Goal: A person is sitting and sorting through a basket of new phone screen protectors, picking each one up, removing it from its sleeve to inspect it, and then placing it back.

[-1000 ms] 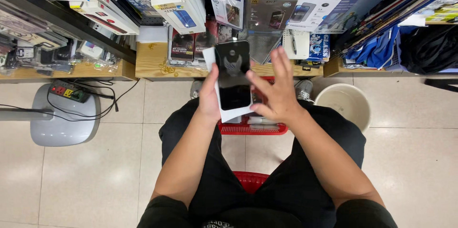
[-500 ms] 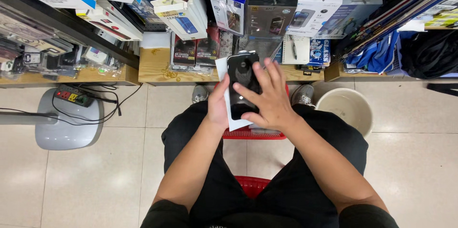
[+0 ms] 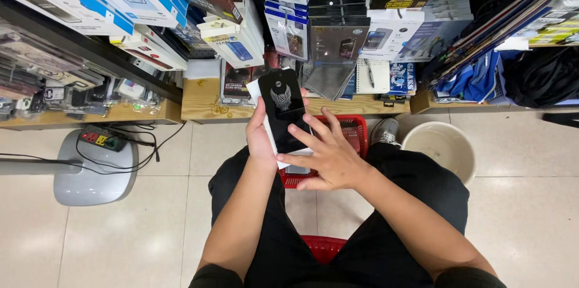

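right grip (image 3: 329, 158) lower on black packet (image 3: 283, 110) now

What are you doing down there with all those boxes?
A person sits facing low wooden shelves packed with boxed goods. The left hand holds a flat black phone case with a pale winged emblem against a white card, and the right hand rests its fingertips on the lower part. A red plastic basket sits on the floor between the knees, and a cream bucket stands to the right.

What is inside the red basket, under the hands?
The hands and the black phone case with its white card cover most of the red basket. Only bare mesh shows; its contents cannot be seen.
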